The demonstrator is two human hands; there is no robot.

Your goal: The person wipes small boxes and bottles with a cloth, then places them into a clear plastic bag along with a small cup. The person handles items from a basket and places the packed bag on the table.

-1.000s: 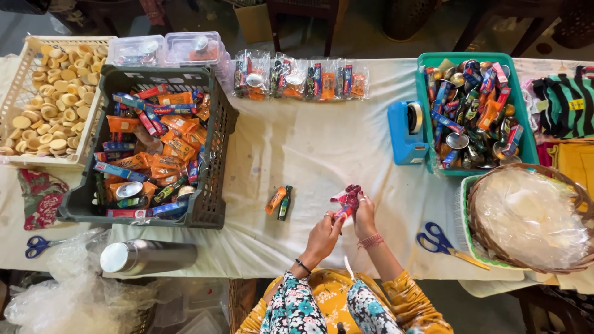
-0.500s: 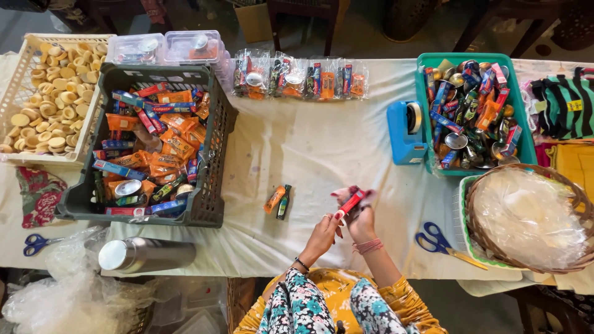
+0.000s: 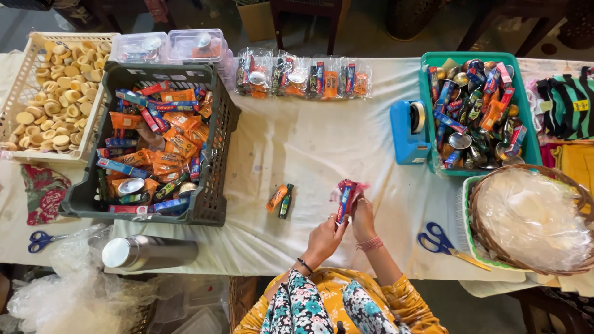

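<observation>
**Small packet held over the desk edge**

While my left hand (image 3: 326, 237) and right hand (image 3: 362, 213) both pinch the red-and-blue packet (image 3: 345, 199) just above the desk (image 3: 322, 142), my fingers are closed on it. Crinkly wrap looks slippery; I judge a loose pinch could drop it beside the two sachets (image 3: 281, 199) nearby.

Yellow sleeves, floral blue-pink garment; dark band left wrist, pink bangles right.

Counter (image 3: 322, 142), white cloth cover. Beyond it: grey floor (image 3: 365, 31), dark wooden chair legs (image 3: 306, 12), possibly a cardboard box (image 3: 253, 18).
</observation>
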